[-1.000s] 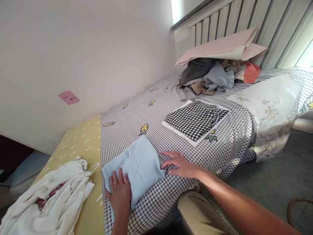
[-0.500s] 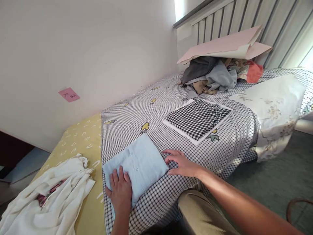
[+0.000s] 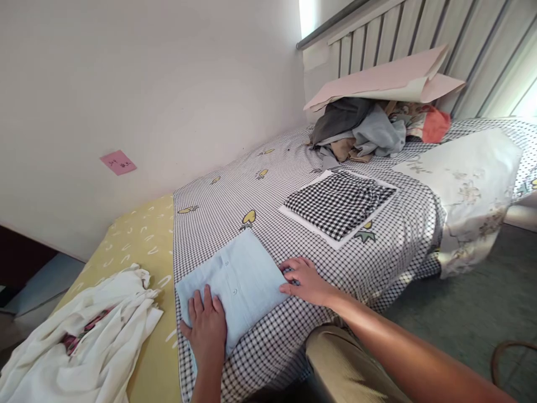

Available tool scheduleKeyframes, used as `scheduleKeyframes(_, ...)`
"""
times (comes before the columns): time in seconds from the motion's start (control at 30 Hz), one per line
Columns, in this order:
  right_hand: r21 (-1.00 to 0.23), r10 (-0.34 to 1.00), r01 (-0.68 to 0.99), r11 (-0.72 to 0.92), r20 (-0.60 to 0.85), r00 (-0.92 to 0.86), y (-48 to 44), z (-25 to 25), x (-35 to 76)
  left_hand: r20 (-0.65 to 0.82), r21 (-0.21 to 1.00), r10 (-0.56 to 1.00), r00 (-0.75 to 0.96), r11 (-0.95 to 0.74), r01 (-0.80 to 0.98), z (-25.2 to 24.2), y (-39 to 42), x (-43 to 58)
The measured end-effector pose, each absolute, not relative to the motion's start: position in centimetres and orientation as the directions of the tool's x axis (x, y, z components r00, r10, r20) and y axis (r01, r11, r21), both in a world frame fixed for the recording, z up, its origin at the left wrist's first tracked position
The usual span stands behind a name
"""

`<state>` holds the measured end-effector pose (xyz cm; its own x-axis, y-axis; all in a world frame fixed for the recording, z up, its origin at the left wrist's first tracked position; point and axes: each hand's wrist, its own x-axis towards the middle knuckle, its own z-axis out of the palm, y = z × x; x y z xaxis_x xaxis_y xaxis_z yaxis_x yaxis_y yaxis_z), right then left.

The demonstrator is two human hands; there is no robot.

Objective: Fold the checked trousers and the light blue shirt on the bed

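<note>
A light blue shirt [image 3: 247,280], folded into a flat rectangle with small buttons showing, lies near the bed's front edge. My left hand [image 3: 206,324] rests flat on its left part, fingers spread. At the right edge of the shirt, my right hand [image 3: 305,281] has its fingers curled and its thumb on the cloth; a little blue fabric shows between thumb and fingers. Beyond the right hand, a black-and-white checked garment [image 3: 339,202] lies folded on a white sheet [image 3: 335,244].
A white garment [image 3: 96,347] lies crumpled on the yellow cover [image 3: 140,232] at the left. Farther back sit piled clothes [image 3: 377,131] under a folded pink board [image 3: 381,75]. Floral cloth [image 3: 474,190] hangs over the bed's right edge. My knee [image 3: 344,358] is close to the bed.
My right hand has moved slightly left and its fingers have closed in on the shirt's right edge. The left hand stays in place on the shirt.
</note>
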<state>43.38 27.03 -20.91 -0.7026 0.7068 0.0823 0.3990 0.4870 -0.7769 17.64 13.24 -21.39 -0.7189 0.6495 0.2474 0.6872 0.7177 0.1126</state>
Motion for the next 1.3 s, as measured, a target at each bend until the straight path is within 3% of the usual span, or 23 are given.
scheduleKeyframes(0.27, -0.756, 0.737, 0.403, 0.515, 0.151, -0.659, 26.7, -21.7, 42.9, 0.253, 0.095, 0.657, -0.71, 0.714, 0.694, -21.5, 13.2, 17.6)
scheduleKeyframes(0.77, -0.795, 0.744, 0.392, 0.463, 0.108, -0.66, 26.8, -21.2, 43.2, 0.282, 0.067, 0.659, -0.697, 0.711, 0.7, -21.5, 13.2, 18.0)
scheduleKeyframes(0.97, -0.926, 0.785, 0.218, 0.308, 0.118, -0.608, 27.4, -21.7, 43.3, 0.283, 0.074, 0.649, -0.706, 0.72, 0.691, -21.9, 13.2, 17.7)
scheduleKeyframes(1.1, -0.985, 0.916, 0.098, 0.144, 0.096, -0.389, 27.6, -21.7, 42.6, 0.328, 0.034, 0.651, -0.684, 0.716, 0.697, -22.5, 13.2, 17.5)
scheduleKeyframes(1.2, -0.931, 0.944, 0.209, 0.3, 0.258, -0.205, 26.3, -19.4, 40.6, 0.35, -0.024, 0.667, -0.657, 0.708, 0.706, -22.8, 13.0, 17.5)
scheduleKeyframes(1.3, -0.738, 0.808, 0.329, 0.589, 0.524, -0.271, 24.0, -16.3, 37.0, 0.359, -0.061, 0.671, -0.649, 0.71, 0.701, -22.8, 12.9, 17.7)
